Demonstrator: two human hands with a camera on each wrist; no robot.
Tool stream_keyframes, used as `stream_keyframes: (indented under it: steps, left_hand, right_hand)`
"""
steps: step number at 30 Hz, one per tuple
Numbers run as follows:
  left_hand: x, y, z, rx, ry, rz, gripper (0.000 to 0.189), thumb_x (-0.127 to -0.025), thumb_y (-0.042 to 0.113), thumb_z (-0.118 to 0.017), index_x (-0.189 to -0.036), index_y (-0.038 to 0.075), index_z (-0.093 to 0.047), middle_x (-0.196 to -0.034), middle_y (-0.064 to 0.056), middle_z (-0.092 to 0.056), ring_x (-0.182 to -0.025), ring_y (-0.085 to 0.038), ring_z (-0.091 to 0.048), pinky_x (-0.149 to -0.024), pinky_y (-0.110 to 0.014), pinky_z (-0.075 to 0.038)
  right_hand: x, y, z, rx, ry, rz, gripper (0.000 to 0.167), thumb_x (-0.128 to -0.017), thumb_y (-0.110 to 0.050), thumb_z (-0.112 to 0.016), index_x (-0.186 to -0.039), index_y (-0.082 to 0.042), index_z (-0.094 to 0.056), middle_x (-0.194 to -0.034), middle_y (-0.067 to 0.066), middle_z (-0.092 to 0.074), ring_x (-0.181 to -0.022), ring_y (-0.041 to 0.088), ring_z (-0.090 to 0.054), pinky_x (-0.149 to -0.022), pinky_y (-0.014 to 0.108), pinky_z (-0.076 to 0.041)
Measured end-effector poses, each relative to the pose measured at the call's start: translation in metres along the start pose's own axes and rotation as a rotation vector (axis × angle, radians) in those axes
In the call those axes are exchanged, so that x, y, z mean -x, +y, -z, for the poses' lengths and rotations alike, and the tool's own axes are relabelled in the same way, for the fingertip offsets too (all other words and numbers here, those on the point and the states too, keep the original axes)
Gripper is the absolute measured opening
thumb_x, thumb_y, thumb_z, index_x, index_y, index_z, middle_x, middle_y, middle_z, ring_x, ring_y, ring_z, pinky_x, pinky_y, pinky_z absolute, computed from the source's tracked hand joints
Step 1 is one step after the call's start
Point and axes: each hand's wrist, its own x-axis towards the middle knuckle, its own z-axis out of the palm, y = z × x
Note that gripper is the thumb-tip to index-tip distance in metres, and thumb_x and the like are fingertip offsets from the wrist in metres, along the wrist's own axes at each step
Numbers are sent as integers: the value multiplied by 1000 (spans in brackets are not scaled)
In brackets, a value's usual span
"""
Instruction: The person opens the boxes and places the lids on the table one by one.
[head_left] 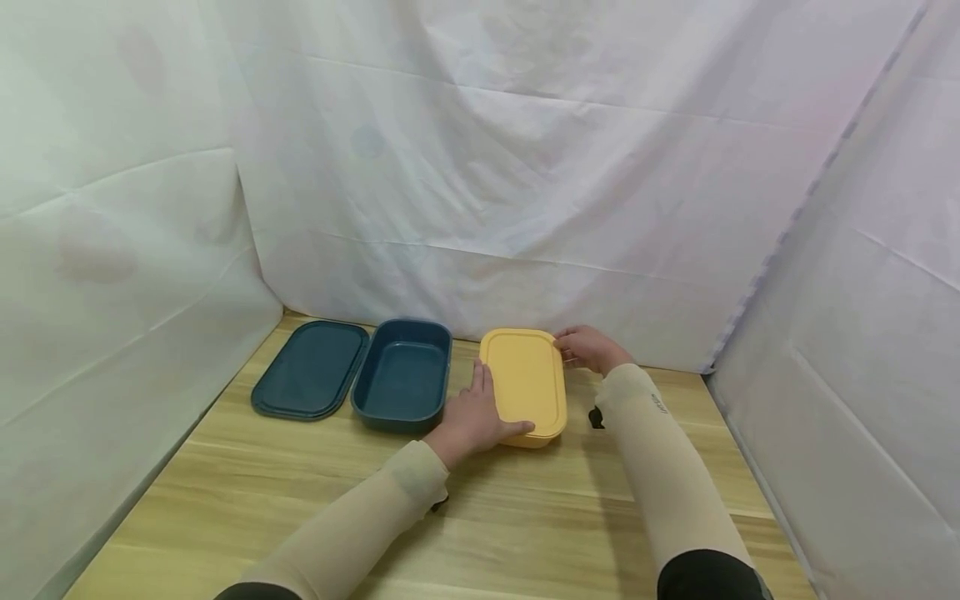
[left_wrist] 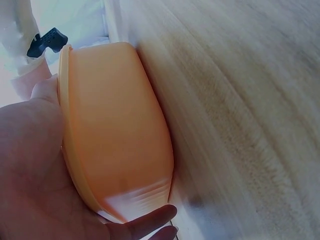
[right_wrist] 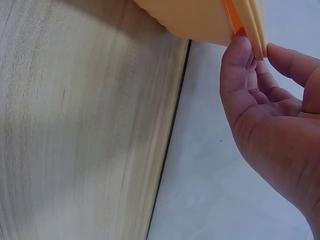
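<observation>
A yellow lunch box [left_wrist: 117, 120] stands on the table with its yellow lid [head_left: 523, 379] on top. My left hand [head_left: 472, 421] lies against the near left corner, fingers straight along the side and thumb across the lid's near edge. At the far right corner my right hand [head_left: 592, 348] pinches the lid's rim between thumb and finger. A narrow orange gap shows under that rim in the right wrist view, where the right hand [right_wrist: 277, 110] holds it. The box's inside is hidden.
Left of the yellow box sits an uncovered dark blue box [head_left: 403, 375]. Beside it a dark blue lid [head_left: 311, 369] lies flat. White cloth [head_left: 480, 167] hangs behind and at both sides of the wooden table [head_left: 495, 533].
</observation>
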Motion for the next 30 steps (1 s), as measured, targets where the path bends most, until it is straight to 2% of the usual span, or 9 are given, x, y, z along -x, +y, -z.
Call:
stream_keyframes:
  steps: [5,11,20,23,27,30]
  left_hand:
    - [0,-1,0,3,4,-3,146,-84,99,-58,-176,0,-5,-184,-21,-4,-133,-41,-65,-103,-53,-57]
    - [-1,-2,-2,17,5,-11,146,-84,99,-58,-176,0,-4,-184,-21,-3,-134,-42,-65,-104,-53,-56]
    - [0,-2,-1,9,3,-7,146,-83,100,-58,-176,0,-4,-184,-21,-4,-133,-41,-64,-104,-52,-57]
    - [0,-1,-1,6,5,-9,147,-83,100,-57,-176,-1,-5,-184,-22,-5,-134,-41,-64,-104,-51,-57]
    - [0,1,0,3,-2,-5,146,-83,100,-57,-176,0,-6,-184,-21,-4,-136,-41,-63,-106,-52,-56]
    - [0,1,0,-3,-6,-1,146,-83,100,-57,-176,0,-6,-184,-21,-4,-138,-41,-62,-106,-52,-56]
  right_hand:
    - [-2,2,1,-25,8,1,42,-113,-13,-61,-149,8,-59,-124,17,-73,-112,31,-73,-112,56,-54]
    - [-2,6,3,-72,3,15,46,-116,-15,-58,-155,9,-54,-126,15,-73,-106,22,-74,-110,52,-56]
    - [-2,14,5,-240,-59,37,43,-118,-10,-53,-157,10,-52,-120,10,-73,-102,20,-74,-100,41,-61]
    - [-1,17,8,-294,-88,35,46,-118,-9,-53,-161,8,-48,-124,10,-72,-105,20,-73,-105,43,-59]
    - [0,21,13,-330,-136,38,55,-118,-8,-55,-168,4,-37,-140,13,-67,-115,19,-72,-118,49,-49]
    - [1,25,15,-345,-164,38,62,-116,-7,-57,-172,1,-31,-149,15,-63,-122,20,-71,-123,52,-43]
